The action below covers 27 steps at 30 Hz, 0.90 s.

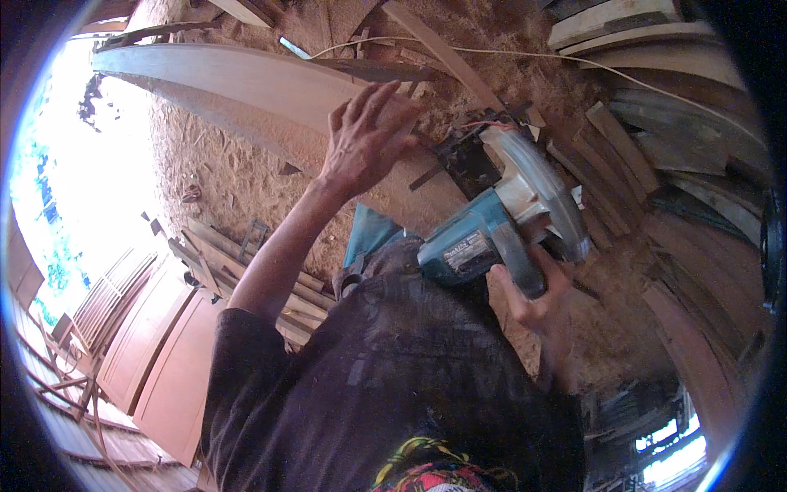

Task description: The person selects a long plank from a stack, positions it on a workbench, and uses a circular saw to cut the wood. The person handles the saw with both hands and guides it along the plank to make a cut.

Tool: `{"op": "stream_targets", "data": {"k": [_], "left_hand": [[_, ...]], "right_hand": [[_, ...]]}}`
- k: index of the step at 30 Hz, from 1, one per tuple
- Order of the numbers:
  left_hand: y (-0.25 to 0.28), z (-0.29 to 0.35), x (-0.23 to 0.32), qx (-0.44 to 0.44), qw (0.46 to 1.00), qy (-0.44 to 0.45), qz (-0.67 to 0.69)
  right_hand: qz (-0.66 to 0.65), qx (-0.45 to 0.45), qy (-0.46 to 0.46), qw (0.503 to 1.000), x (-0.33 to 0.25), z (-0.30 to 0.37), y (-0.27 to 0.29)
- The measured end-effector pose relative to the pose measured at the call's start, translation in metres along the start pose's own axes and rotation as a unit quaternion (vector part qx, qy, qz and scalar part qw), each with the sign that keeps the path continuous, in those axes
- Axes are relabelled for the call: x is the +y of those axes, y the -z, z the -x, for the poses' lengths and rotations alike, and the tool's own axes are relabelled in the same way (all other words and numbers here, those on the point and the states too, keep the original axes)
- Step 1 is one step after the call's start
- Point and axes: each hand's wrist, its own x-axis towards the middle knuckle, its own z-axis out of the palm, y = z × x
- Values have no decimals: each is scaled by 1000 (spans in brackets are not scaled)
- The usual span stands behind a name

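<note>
My right hand is closed round the dark handle of a teal circular saw. The saw's grey, curved blade guard points away from me, and the blade itself cannot be made out. A long, wide wooden board runs from the far left toward the saw. Over this board my left hand reaches out, fingers stretched and holding nothing. Whether its fingertips touch the wood I cannot tell.
Sawdust covers the ground. A pale cord crosses the far side. Curved planks lie stacked at right, with narrow timber at left. Flat wooden panels stand at lower left, and a loose plank lies beyond the board.
</note>
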Motion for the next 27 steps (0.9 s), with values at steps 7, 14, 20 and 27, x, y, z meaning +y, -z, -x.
{"op": "stream_targets", "data": {"k": [7, 14, 20, 27], "left_hand": [[3, 25, -42, 85, 986, 145, -21], [0, 88, -3, 110, 905, 340, 231], [-14, 92, 48, 24, 698, 435, 568], [13, 54, 78, -5, 761, 429, 487]], "right_hand": [[-47, 41, -71, 996, 6, -1, -4], [10, -13, 40, 999, 12, -6, 1], [4, -36, 171, 985, -19, -18, 9], [27, -97, 202, 974, -25, -32, 15]]}}
